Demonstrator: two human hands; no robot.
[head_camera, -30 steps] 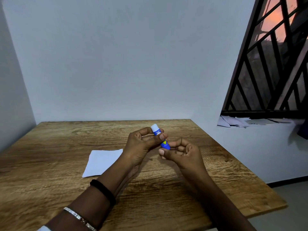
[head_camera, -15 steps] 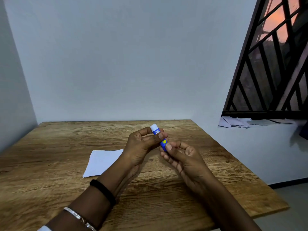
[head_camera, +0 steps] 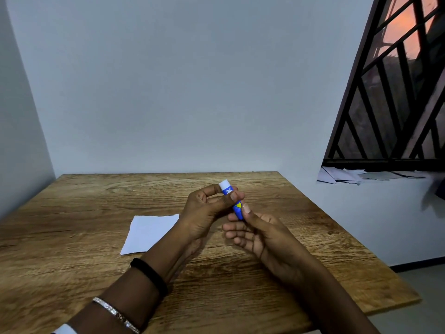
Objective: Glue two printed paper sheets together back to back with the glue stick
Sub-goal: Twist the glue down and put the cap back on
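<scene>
I hold a blue glue stick (head_camera: pixel 237 208) with a white cap above the middle of the wooden table (head_camera: pixel 72 237). My left hand (head_camera: pixel 204 213) pinches its upper part just under the cap. My right hand (head_camera: pixel 260 237) grips the lower blue end between thumb and fingers. The stick tilts, cap up and to the left. A white paper sheet (head_camera: pixel 149 233) lies flat on the table to the left of my left wrist, partly hidden by my forearm. Only a blank side shows.
Grey walls stand close behind the table and on the left. A barred window (head_camera: pixel 390 92) is at the right, with loose papers (head_camera: pixel 349 177) on its sill. The table's right edge drops to the floor.
My right hand has shifted its grip on the lower end of the glue stick, its fingers now spread lower and its thumb up on the barrel. The left hand has hardly moved.
</scene>
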